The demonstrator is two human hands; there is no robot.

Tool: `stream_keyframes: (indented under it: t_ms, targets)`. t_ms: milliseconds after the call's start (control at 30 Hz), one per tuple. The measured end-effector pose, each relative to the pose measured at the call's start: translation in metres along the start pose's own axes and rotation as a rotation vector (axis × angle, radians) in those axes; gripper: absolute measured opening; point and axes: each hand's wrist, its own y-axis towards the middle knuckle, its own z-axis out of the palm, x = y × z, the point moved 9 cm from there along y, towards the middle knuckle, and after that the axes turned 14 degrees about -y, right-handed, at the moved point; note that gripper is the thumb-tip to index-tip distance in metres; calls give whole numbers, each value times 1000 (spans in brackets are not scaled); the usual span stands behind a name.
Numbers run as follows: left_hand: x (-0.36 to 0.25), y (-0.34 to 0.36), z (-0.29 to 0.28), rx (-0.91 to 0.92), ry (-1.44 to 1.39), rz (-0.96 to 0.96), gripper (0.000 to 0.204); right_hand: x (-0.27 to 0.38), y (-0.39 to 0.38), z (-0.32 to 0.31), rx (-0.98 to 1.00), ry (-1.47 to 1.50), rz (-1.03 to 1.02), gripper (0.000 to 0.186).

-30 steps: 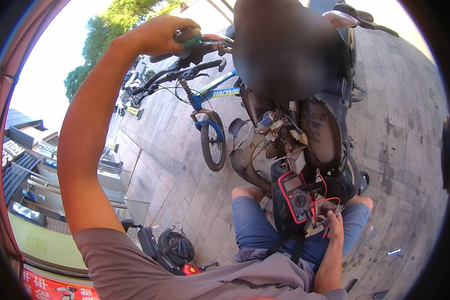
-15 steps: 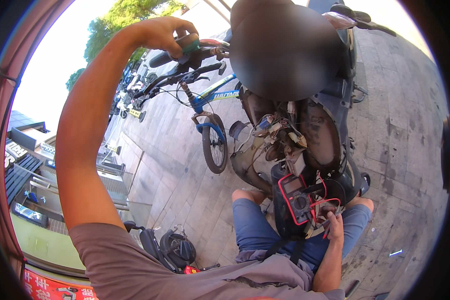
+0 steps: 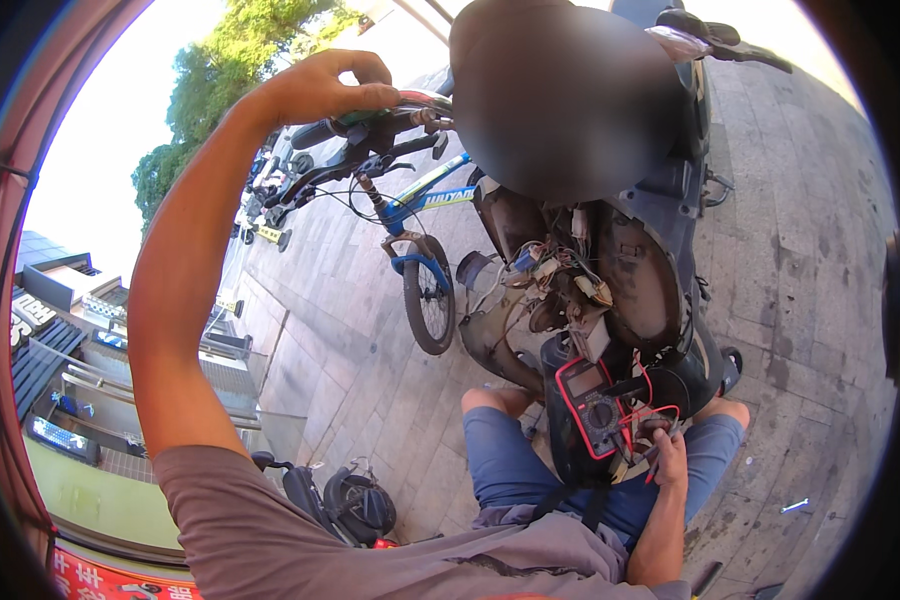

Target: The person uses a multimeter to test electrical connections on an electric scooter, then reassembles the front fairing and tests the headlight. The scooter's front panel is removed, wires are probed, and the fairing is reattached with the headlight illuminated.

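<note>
My left arm reaches up to the far left, and my left hand (image 3: 320, 88) is curled over a handlebar (image 3: 368, 130), its thumb lying along a green part there. What sits under the fingers is partly hidden. Low in front of me, my right hand (image 3: 669, 455) is closed on thin red test leads (image 3: 650, 418). They belong to a multimeter (image 3: 600, 408) with a red rim and dark face, which rests on a black part between my knees. Beyond the meter, a tangle of wires and connectors (image 3: 560, 275) hangs out of an opened scooter body (image 3: 642, 270).
A blue bicycle (image 3: 410, 210) stands to the left of the scooter. Its top is covered by a dark blurred shape (image 3: 570, 100). A parked scooter (image 3: 340, 500) stands at lower left. A small wrench (image 3: 794, 506) lies on the paving (image 3: 780, 300) at right.
My left hand has turned and its thumb has swung outward over the handlebar, covering more of the green part. My right hand and the multimeter have hardly moved.
</note>
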Motion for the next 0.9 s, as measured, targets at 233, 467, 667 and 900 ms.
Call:
stream_keyframes:
  t_ms: [233,467,667,900]
  targets:
    - [2,-14,16,-268,-268,147,29,1,-1,1,-2,-12,13,25]
    - [20,-11,22,-416,-431,-26,23,1,-3,-1,3,-19,9,21]
    - [16,-13,19,-421,-368,28,24,5,-1,1,5,-3,-1,24]
    - [-24,-23,12,-536,377,75,33,8,-3,4,26,-9,-48,22]
